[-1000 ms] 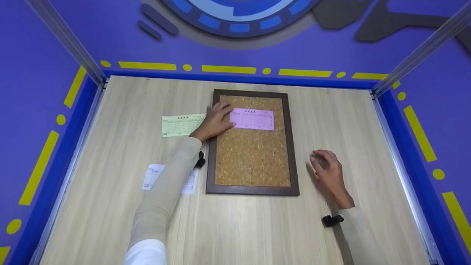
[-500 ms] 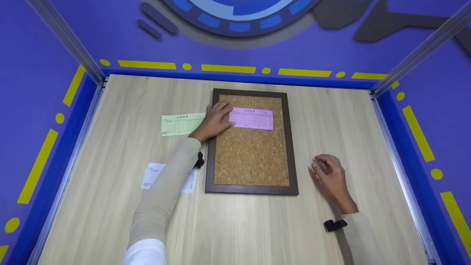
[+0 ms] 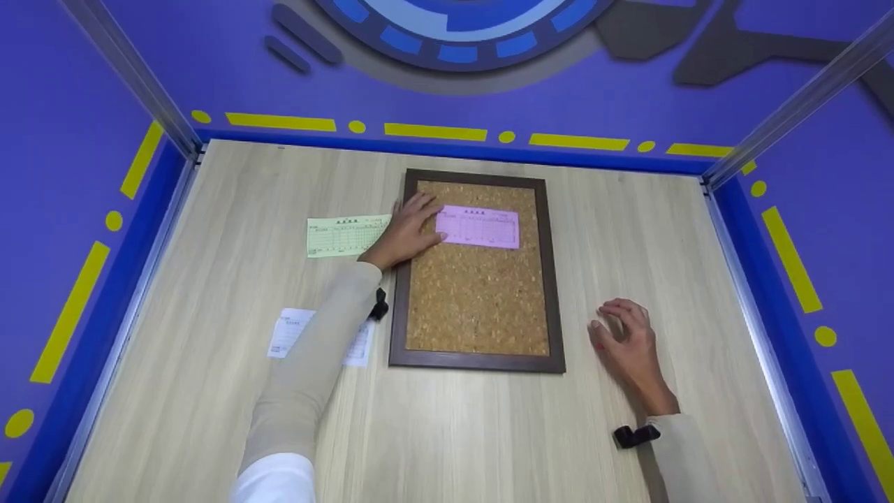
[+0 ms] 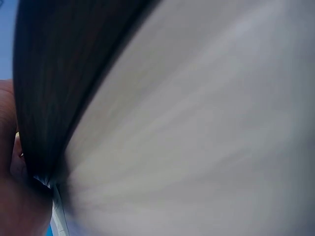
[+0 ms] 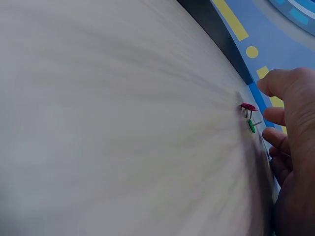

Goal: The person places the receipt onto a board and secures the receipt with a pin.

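A pink form slip [image 3: 478, 227] lies across the upper part of a cork board [image 3: 478, 300] with a dark brown frame. My left hand [image 3: 408, 230] rests over the board's left side, fingers spread, with fingertips and thumb at the slip's left edge. To the right of the board, my right hand [image 3: 628, 349] is low over the table, its thumb and fingers bent and apart with nothing between them. Red thumbtacks [image 5: 248, 106] and a green thumbtack [image 5: 252, 126] lie on the table by its fingertips in the right wrist view. The fingers partly hide them in the head view.
Left of the board lie a green form slip [image 3: 342, 237], partly behind my left hand, and a white form slip [image 3: 290, 332], partly under the left sleeve. The wooden table [image 3: 447, 433] is bounded by blue walls with metal posts at its corners.
My right hand has drawn slightly back toward me, and its thumb and forefinger have spread a little. A red tack now shows by the thumb. The left hand stays on the slip.
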`<action>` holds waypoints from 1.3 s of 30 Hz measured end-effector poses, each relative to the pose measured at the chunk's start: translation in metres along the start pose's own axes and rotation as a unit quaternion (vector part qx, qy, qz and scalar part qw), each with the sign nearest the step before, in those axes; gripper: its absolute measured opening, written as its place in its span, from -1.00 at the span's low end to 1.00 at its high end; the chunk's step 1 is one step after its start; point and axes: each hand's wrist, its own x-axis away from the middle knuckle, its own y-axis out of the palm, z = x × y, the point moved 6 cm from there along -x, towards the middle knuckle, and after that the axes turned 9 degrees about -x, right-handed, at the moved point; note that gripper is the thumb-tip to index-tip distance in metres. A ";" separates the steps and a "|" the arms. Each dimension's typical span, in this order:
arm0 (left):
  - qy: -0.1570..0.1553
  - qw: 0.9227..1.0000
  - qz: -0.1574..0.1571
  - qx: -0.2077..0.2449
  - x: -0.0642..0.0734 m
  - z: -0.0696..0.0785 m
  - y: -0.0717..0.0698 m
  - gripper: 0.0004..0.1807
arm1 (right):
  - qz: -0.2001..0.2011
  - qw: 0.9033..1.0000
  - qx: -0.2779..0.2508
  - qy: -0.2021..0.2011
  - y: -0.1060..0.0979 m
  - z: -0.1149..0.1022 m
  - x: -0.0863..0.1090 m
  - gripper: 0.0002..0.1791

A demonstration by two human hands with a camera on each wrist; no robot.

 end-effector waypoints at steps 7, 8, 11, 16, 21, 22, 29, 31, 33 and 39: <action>0.003 1.000 0.007 0.013 0.001 0.001 -0.001 -0.24 | 0.004 1.000 0.005 0.017 -0.001 0.001 0.001 -0.72; 0.005 1.000 0.009 0.016 0.001 0.001 -0.001 -0.24 | 0.004 1.000 0.006 0.019 -0.002 0.001 0.001 -0.73; 0.011 1.000 0.015 0.020 0.001 0.000 -0.001 -0.25 | 0.004 1.000 0.002 0.021 -0.003 0.002 0.002 -0.74; 0.011 1.000 0.016 0.021 0.001 -0.001 -0.001 -0.25 | 0.003 1.000 -0.013 0.006 -0.004 0.003 0.004 -0.77; -0.005 1.000 0.002 0.019 0.002 -0.001 0.000 -0.24 | 0.005 1.000 -0.020 0.010 -0.004 0.004 0.007 -0.79; -0.007 1.000 0.001 0.018 0.002 -0.001 0.001 -0.24 | 0.005 1.000 -0.021 0.012 -0.004 0.004 0.007 -0.79; 0.003 1.000 0.010 0.012 0.002 0.000 -0.001 -0.24 | 0.004 1.000 -0.002 0.015 -0.004 0.003 0.007 -0.79; 0.007 1.000 0.013 0.011 0.001 0.000 -0.001 -0.23 | 0.004 1.000 0.003 0.018 -0.004 0.003 0.007 -0.79; 0.010 1.000 0.016 0.011 0.001 0.000 -0.001 -0.23 | 0.004 1.000 0.004 0.021 -0.004 0.003 0.007 -0.79; 0.006 1.000 0.012 0.016 0.002 -0.002 0.000 -0.23 | 0.004 1.000 0.002 0.028 -0.003 0.003 0.008 -0.77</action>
